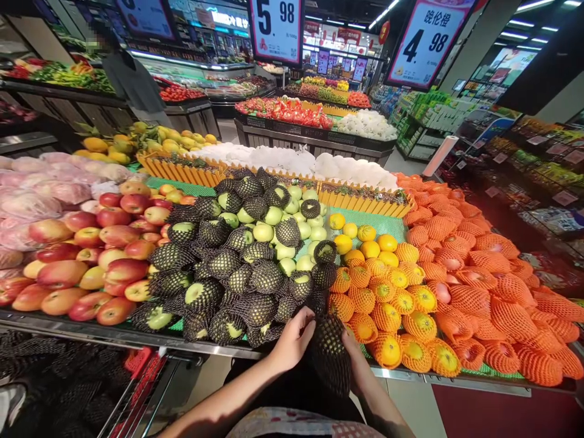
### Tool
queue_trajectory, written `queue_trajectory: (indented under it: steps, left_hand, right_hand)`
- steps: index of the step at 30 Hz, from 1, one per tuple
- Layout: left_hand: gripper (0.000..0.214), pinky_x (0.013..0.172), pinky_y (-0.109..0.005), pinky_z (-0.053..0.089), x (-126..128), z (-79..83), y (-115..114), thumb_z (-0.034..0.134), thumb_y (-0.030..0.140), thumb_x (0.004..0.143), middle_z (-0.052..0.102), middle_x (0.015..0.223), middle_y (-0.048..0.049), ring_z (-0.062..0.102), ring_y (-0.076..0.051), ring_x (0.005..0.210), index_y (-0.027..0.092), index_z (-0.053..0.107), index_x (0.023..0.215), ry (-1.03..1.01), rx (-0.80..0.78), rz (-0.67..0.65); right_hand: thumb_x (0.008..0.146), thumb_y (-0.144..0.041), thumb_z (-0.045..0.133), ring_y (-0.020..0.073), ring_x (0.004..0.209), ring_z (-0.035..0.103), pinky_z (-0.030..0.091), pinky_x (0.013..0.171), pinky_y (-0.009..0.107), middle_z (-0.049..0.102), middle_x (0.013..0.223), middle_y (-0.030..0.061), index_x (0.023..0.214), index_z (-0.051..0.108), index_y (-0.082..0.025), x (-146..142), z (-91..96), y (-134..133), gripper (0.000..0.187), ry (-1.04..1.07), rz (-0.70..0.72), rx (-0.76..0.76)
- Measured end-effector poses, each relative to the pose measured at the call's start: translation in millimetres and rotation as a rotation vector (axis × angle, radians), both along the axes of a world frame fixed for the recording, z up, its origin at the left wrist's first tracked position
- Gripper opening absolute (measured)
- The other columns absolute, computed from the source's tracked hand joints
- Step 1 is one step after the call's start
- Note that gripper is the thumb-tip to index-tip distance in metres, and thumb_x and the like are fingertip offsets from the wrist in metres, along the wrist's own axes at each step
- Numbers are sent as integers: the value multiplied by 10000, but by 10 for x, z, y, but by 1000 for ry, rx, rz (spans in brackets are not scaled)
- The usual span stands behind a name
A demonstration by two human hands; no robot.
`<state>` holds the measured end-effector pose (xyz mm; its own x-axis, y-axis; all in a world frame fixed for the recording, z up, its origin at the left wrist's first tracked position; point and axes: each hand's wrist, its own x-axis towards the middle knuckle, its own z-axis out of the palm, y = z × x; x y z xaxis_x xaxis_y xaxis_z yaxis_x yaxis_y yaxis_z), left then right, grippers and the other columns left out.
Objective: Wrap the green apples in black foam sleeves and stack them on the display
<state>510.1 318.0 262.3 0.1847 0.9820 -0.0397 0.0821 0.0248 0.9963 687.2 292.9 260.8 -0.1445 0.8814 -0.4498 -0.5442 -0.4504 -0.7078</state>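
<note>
Black net sleeve is held upright in front of the person's body, at the near edge of the display, with something rounded and pale green showing through its mesh. The right hand is curled around the sleeve's right side, gripping it. The left hand is half closed, thumb and fingers drawn together at the sleeve's upper left; whether they pinch the mesh, I cannot tell.

Just beyond the hands, green apples are heaped, many in black nets and others bare. To the right sit oranges, several in orange mesh, and then a big pile of fruit in orange sleeves. To the left lie red apples, with pink bagged fruit behind them. Across the back runs a low yellow fence before white-wrapped fruit. At lower left, a shopping cart stands beside more dark netting. Farther off, another person is near the vegetables, and price signs hang overhead.
</note>
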Motion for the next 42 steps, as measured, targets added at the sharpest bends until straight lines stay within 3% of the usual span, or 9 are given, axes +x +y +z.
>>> queue_trajectory:
  steps: [4,9,16,20,25,28,31,38,42]
  left_hand:
    - [420,606,-273,274,14,107,45,471,506,971,349,658,54,338,-125,646,210,401,681,11,-78,32]
    - [534,558,-259,253,18,-20,187,546,657,877,321,617,69,305,-106,595,218,359,637,-67,-173,34]
    - [495,583,-275,348,53,-102,175,528,635,894,405,625,44,405,-136,614,203,457,663,-25,-196,33]
    - [367,892,-381,451,-180,-30,8,407,479,985,592,1057,-84,548,-243,1012,199,621,1089,65,76,56]
    - [700,1187,-576,286,-369,-20,-171,462,388,945,250,1610,-173,249,-370,1493,231,204,1577,163,454,-194]
    - [1012,1228,-607,223,-339,-31,-195,729,371,803,211,1627,-198,219,-385,1515,226,107,1588,215,384,-99]
    - [1024,1199,-583,315,-303,-66,-183,836,355,707,366,1554,-195,376,-365,1447,236,236,1528,173,266,34]
    - [828,1077,-578,443,-439,-324,-213,774,310,637,622,1213,-146,606,-354,1172,218,367,1352,100,293,270]
    - [667,1042,-582,459,-604,-236,-123,684,416,753,641,1133,-146,620,-341,1119,188,416,1321,124,200,415]
  right_hand:
    - [735,-476,819,316,1117,682,571,920,471,775,1091,55,1079,739,-276,-147,-4,-23,406,-9,67,-31]
    - [730,-625,743,332,904,738,619,738,494,789,881,80,1002,735,-249,-254,1,-64,464,78,178,-133]
    - [674,-552,810,293,891,735,617,721,430,798,898,43,946,731,-247,-232,68,52,416,78,-34,-245]
    - [630,-498,873,248,881,728,604,685,345,805,927,12,948,733,-257,-245,159,156,424,134,-58,-271]
    - [713,-483,853,220,915,728,603,736,314,799,1068,33,1022,740,-220,-301,264,238,421,182,-60,-181]
    - [771,-471,816,214,950,721,595,773,314,785,1110,44,1029,732,-208,-357,275,234,377,149,-37,-145]
    - [763,-444,825,223,960,714,592,789,332,788,1061,32,964,743,-237,-433,253,213,300,132,1,-109]
    - [682,-232,880,132,748,729,586,654,223,792,952,-18,1103,718,-272,-547,265,231,453,171,24,-119]
    - [681,-194,885,127,790,752,592,683,206,766,963,-21,1119,700,-240,-529,355,267,478,84,229,-78]
